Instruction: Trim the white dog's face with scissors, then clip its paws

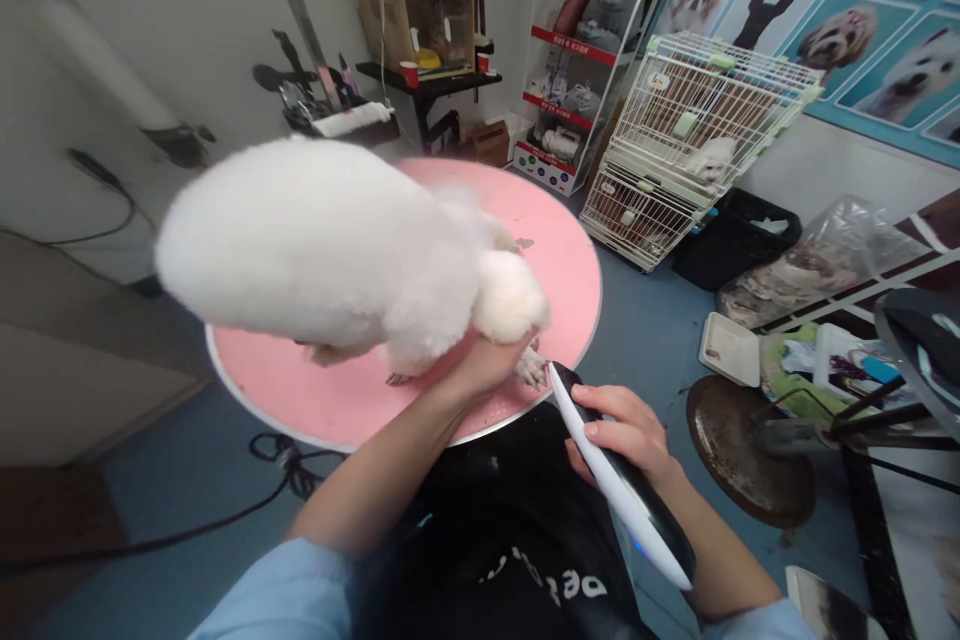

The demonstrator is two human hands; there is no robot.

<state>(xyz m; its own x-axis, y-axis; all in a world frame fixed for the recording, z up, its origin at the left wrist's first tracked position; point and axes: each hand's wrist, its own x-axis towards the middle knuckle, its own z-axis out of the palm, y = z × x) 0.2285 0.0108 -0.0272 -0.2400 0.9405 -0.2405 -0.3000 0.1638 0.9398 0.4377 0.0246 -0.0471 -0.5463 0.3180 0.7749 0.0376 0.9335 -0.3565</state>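
A fluffy white dog stands on the round pink grooming table, its back toward me. My left hand is closed around the lower part of one of its legs, and my fingers are mostly hidden behind the fur. Just past that hand the shaved paw shows, with its claws visible. In my right hand I grip a black and white hair clipper, thumb below and fingers over the top. The clipper's blade end is close beside the paw; I cannot tell whether they touch. A blue light glows on its underside.
Stacked wire cages, one with a small white dog inside, stand beyond the table. A shelf rack is beside them. To my right is a rusty round stand base. A dark cord hangs at the left.
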